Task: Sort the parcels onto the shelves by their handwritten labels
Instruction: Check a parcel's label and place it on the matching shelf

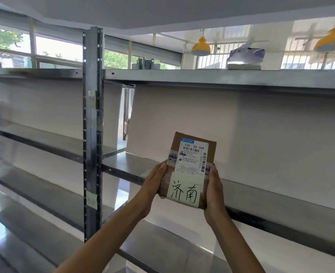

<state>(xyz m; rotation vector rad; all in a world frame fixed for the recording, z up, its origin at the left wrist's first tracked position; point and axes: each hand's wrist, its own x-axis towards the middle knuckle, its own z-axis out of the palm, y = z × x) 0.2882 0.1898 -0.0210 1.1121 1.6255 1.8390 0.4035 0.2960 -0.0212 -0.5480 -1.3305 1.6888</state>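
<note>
Metal shelves [182,75] are faced; parcel [188,170] is clamped sideways between left hand [154,186] and right hand [214,191], fingers curled. Misfiling is risked if handwritten label [184,191] is misread.

We're in a parcel storeroom, a courier depot by the look of it. Bare steel shelves [182,77] run above, behind and below our hands, hung on a slotted upright [92,115] left of the left hand [153,185]. It and the right hand [214,194] hold a taped cardboard parcel [190,148] bearing a barcoded shipping label [192,157]. High above the right hand hang yellow pendant lamps [201,47] by barred windows [217,59].
</note>
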